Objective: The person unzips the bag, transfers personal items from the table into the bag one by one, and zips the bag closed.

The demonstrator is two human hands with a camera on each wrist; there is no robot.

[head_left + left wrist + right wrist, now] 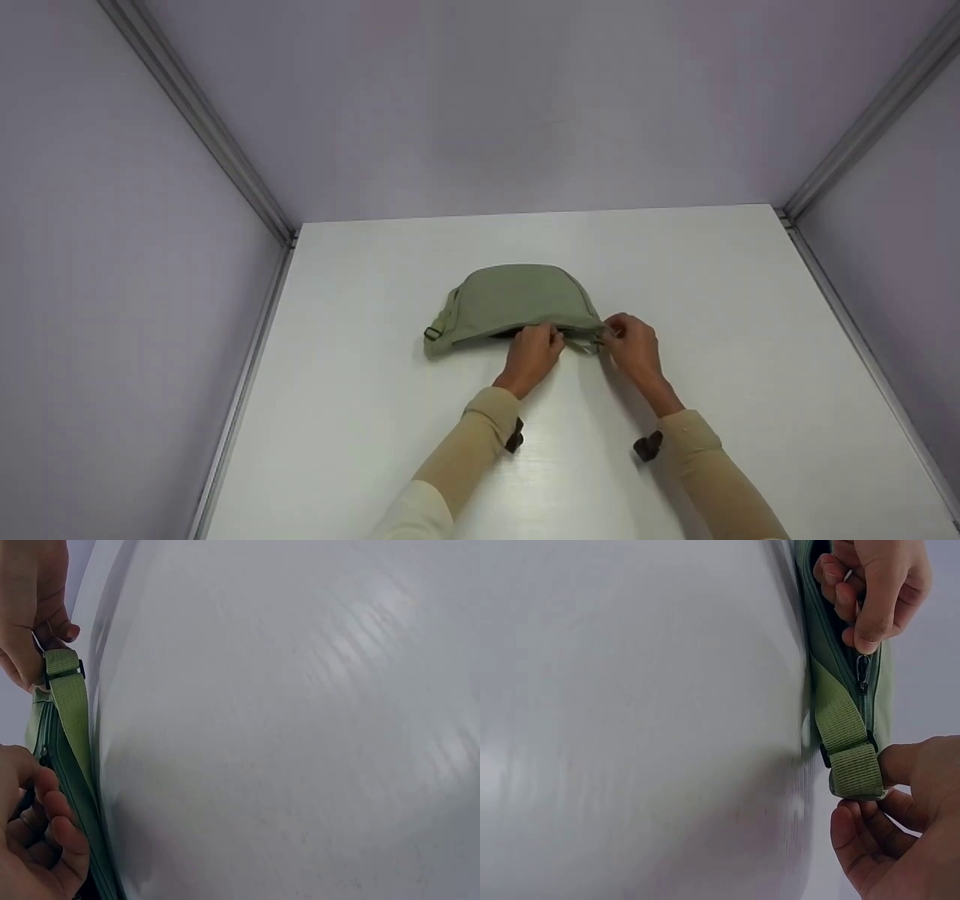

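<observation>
Near the middle of the white table (360, 420) lies a green waist bag (517, 300), its zipper edge toward the person. Left hand (534, 352) pinches at the zipper, apparently the pull; right hand (631, 346) pinches the strap end (853, 769). If the right hand slackens, the soft bag could bunch and the zipper snag. Pale lilac walls (112, 300) with metal corner rails enclose the table.

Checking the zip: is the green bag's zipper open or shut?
Partly open: a dark gap shows along the green bag's edge by the left hand; the zipper pull sits mid-track.
</observation>
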